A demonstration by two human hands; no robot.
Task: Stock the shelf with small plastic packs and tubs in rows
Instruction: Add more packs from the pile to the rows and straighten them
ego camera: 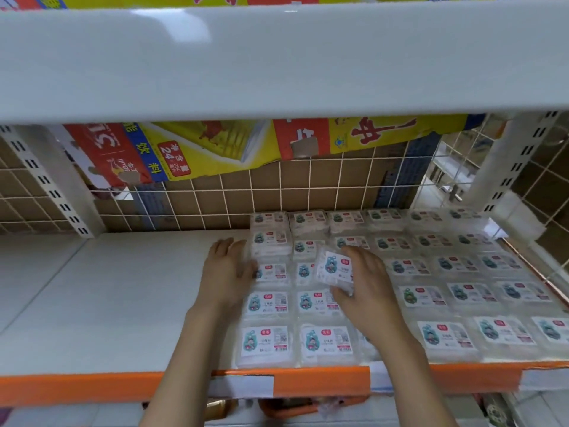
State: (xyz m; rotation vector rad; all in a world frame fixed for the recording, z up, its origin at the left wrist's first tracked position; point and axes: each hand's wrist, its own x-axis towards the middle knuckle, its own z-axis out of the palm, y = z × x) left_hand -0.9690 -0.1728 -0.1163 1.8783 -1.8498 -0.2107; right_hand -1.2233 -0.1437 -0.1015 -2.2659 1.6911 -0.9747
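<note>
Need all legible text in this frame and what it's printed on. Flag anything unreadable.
"24": red badge on the upside-down yellow and red carton behind the wire grid.
"250": same badge, smaller, only just legible.
Large Chinese characters on that carton: inverted and partly cut off, not reliably readable.
Labels on the clear packs on the shelf: red logo, cartoon figure, barcode; text too small and blurred.
Label on the pack in the right hand: blurred, unreadable.
</note>
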